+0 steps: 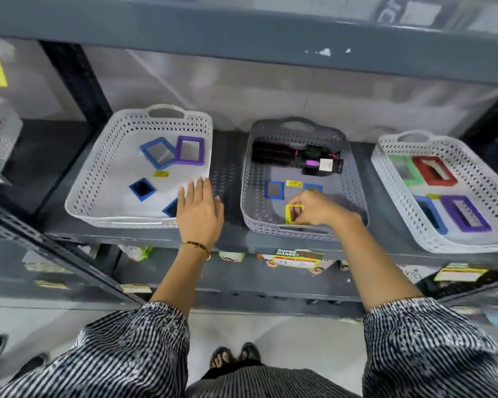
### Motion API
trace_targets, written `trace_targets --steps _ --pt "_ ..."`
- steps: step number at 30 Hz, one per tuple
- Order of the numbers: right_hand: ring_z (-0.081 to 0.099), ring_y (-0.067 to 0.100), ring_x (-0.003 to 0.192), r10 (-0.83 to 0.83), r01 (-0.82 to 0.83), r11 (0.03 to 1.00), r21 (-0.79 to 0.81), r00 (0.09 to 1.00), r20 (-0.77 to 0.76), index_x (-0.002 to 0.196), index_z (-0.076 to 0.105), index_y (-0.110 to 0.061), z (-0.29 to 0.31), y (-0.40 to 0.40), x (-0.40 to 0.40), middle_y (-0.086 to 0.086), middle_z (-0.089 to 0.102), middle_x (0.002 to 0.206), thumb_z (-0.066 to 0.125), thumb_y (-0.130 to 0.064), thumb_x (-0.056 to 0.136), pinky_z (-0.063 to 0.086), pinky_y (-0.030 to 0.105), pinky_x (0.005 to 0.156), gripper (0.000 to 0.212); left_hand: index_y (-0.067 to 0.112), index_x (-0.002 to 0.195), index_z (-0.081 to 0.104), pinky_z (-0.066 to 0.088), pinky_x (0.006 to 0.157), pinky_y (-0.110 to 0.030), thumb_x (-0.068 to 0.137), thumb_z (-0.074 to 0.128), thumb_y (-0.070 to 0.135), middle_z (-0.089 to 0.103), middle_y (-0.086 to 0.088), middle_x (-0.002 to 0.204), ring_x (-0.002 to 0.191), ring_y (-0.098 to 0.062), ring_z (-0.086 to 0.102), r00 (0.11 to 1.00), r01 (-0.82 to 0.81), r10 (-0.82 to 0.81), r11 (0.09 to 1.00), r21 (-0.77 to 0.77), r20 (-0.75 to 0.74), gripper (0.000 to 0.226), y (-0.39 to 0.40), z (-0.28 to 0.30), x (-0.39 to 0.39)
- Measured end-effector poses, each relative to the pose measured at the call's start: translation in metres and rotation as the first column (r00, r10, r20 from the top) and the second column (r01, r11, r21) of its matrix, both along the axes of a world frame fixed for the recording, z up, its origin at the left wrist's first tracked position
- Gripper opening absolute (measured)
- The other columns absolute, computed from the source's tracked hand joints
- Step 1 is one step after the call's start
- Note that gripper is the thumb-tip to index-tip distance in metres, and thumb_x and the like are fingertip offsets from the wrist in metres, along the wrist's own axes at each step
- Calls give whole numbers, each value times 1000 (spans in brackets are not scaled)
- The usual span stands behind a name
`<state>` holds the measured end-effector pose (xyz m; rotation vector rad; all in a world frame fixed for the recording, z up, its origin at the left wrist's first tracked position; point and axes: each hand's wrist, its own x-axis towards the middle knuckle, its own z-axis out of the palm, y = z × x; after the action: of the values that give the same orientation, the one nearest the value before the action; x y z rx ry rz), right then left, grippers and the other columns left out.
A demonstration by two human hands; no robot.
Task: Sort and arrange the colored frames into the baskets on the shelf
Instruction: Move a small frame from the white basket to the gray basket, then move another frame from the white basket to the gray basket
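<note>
**Me:** Right hand first: it pinches the yellow frame between thumb and fingertips, just inside the near wall of the grey basket. Left hand is flat and empty, fingers spread, over the near right corner of the white basket, left of the grey one.

**Other:** What could go wrong?

**Me:** As I judge it, the pinch is light and on one thin edge, so the frame could twist and drop back, or catch on the basket's wall as I lift. My left hand also covers part of a blue frame, so I might knock it or miscount. Everything is a bit blurred, too, so colours could fool me.

**Other:** Count them, near to far.

**Me:** In the grey basket: one yellow frame in my grip, then two blue frames beyond it, a yellow tag, and a hair brush at the back. Left of it, the white basket holds four frames: three blue, one purple, plus a yellow tag. Right of the grey basket, the far-right basket shows four: blue, purple, then red and green behind. Eleven frames in three baskets on the shelf.
</note>
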<state>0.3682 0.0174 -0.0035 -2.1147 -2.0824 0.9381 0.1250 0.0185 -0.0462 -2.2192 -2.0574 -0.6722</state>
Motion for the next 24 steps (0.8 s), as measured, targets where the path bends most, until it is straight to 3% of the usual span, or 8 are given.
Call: trace_targets --steps 5,7,11,16,18,21,24 --pt "65 27 100 -15 15 1000 17 1000 -13 109 67 -1 -3 -2 0 15 70 108 67 3 77 53 40 91 33 -3 126 50 35 107 -51 86 58 16 59 -22 126 119 -37 53 1000 -3 2 1000 21 22 45 0 0 1" --pt "66 26 96 -18 18 1000 26 1000 -18 106 69 -1 -5 -2 1 15 72 104 67 3 77 53 37 86 29 -3 126 51 35 107 -51 86 59 15 60 -22 125 119 -36 54 1000 -2 2 1000 25 23 45 -1 1 1" --pt "58 14 71 2 -1 1000 24 999 -38 86 72 -3 -8 -2 2 -3 64 69 64 3 78 45 23 63 13 -1 129 48 32 109 -50 88 56 17 58 -20 129 122 -35 52 1000 -7 7 1000 -6 24 45 -1 1 1" --pt "55 12 65 7 -6 1000 5 999 -40 83 71 -3 -8 -2 3 -7 59 65 61 2 79 44 28 67 12 0 131 46 30 110 -49 90 53 19 56 -20 131 124 -34 50 1000 -5 5 1000 -24 9 46 -1 2 1" --pt "64 20 77 -14 14 1000 -8 999 -35 90 70 -2 -7 -2 3 3 68 79 63 0 79 47 32 72 14 0 134 43 27 112 -48 92 51 22 53 -19 134 127 -33 47 1000 -2 3 999 -34 7 47 0 3 1" --pt "57 34 117 -68 69 997 28 998 -13 124 55 -1 5 3 -2 18 58 130 73 -11 77 48 41 97 51 1 136 39 20 115 -47 94 46 26 47 -19 140 133 -33 38 999 -5 6 1000 -27 51 49 0 10 0" --pt "56 37 117 -17 29 982 188 998 -64 121 54 6 25 21 -26 24 56 129 76 -17 75 45 48 102 56 1 136 40 14 117 -49 96 43 29 45 -20 141 136 -36 32 993 -51 46 998 41 105 49 -1 19 -8"
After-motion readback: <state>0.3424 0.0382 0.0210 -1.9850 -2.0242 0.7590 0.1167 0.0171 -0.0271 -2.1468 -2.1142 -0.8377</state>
